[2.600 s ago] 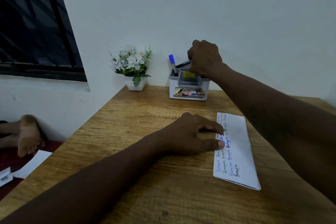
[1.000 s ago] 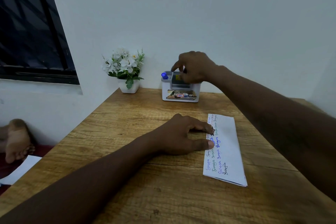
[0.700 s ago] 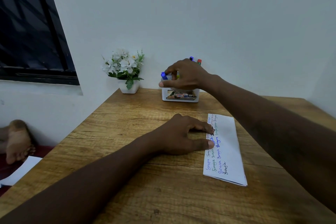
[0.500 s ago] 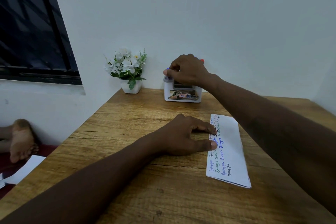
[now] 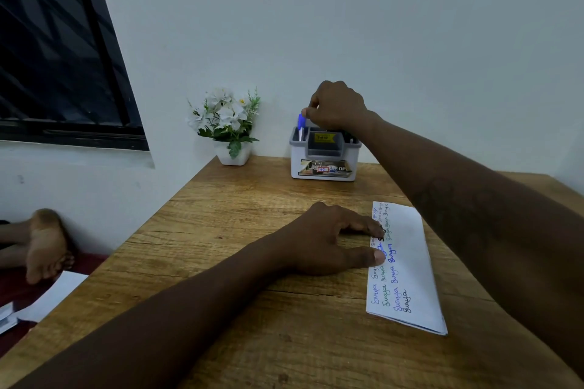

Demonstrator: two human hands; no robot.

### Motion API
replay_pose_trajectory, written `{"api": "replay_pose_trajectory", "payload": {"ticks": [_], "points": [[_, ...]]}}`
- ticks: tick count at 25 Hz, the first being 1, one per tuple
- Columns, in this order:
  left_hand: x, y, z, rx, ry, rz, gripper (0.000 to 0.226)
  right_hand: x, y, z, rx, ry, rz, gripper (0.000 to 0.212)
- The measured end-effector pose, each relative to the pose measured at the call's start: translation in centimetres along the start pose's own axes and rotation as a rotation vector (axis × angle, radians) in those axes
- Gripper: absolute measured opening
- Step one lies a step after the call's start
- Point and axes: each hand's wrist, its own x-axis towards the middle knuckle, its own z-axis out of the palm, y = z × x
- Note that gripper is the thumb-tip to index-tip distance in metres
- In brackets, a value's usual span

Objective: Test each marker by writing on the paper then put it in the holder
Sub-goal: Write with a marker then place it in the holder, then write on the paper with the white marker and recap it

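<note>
So the right hand (image 5: pixel 335 107) is up over the holder (image 5: pixel 323 157), fingers curled, pinching the top end of a blue marker (image 5: pixel 301 124). The marker stands nearly upright in the left-hand compartment of the holder, with its blue cap sticking out above the rim. There's something dark in the right compartment too, but the wrist mostly hides it, so I can't tell what it is.

The left hand (image 5: pixel 330 240) lies flat and relaxed on the counter (image 5: pixel 227 224), not gripping anything. Its thumb and a fingertip press down on the left edge of the paper (image 5: pixel 410 262). The paper is folded into a long strip and lies on the counter near the right forearm, with rows of the same word written in blue, green and black along its left side.

The holder sits at the back of the counter against the wall, with a little white flower pot (image 5: pixel 230 125) near it on the left. A dark window (image 5: pixel 57 50) is off to the left, and someone's bare foot (image 5: pixel 44 246) is down below the counter edge.
</note>
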Motion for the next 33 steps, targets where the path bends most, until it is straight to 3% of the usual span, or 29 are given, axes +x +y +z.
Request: {"api": "replay_pose_trajectory", "payload": {"ticks": [7,13,21,26,29,33], "points": [[0.0,-0.3,0.2,-0.001,0.023,0.021,0.048,-2.5,1.3,-0.8,0.076,0.062,-0.033,0.021],[0.0,-0.6,0.4,0.009,0.065,0.044,0.048,-9.9,5.2,-4.1,0.194,0.054,-0.137,0.017],[0.7,0.6,1.3,0.088,0.202,0.062,0.033,-20.4,13.0,-7.2,0.162,-0.166,-0.077,0.006],[0.7,0.9,1.4,0.131,0.177,0.072,0.032,-23.2,15.9,-11.8,0.083,-0.388,0.0,0.023],[0.7,0.9,1.4,0.14,0.17,0.072,0.033,-24.5,16.4,-12.9,-0.051,-0.548,0.021,0.018],[0.7,1.2,1.6,0.149,0.182,0.088,0.032,-25.3,16.2,-12.1,-0.137,-0.567,0.029,0.012]]}}
